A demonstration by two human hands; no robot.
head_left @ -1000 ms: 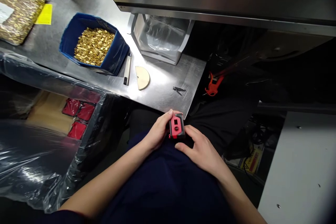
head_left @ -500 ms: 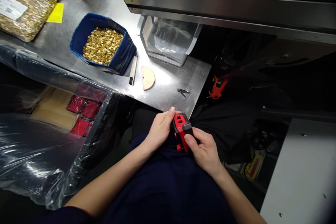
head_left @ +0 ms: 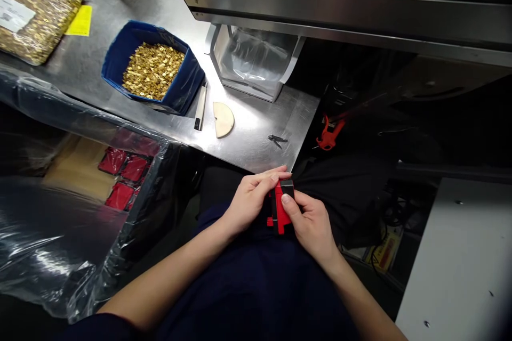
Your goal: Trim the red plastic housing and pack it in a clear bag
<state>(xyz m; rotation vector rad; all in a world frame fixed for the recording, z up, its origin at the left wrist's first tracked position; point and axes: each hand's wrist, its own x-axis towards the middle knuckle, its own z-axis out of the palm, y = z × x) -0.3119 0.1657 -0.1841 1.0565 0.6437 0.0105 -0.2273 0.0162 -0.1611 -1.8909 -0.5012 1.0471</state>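
Over my lap I hold a red-and-black plastic housing, its exact kind unclear. My right hand grips its near right side, thumb pressed on the red face. At the far end my left hand closes on it, with thumb and fingers over the top edge; some fingertips are hidden behind it. On the metal bench beyond lie a small nail clipper, a pale half-round disc and a slim white-handled tool with a black end.
A blue bin full of small brass pieces stands on the bench beside a grey bin with clear plastic. A bag of brass parts lies far left. Left of me is a plastic-lined box with red parts. Orange-handled tool hangs right.
The housing has turned in my hands, so its end with the holes is now covered. My left fingers have reached farther over its top; my right hand has stayed nearly in place.
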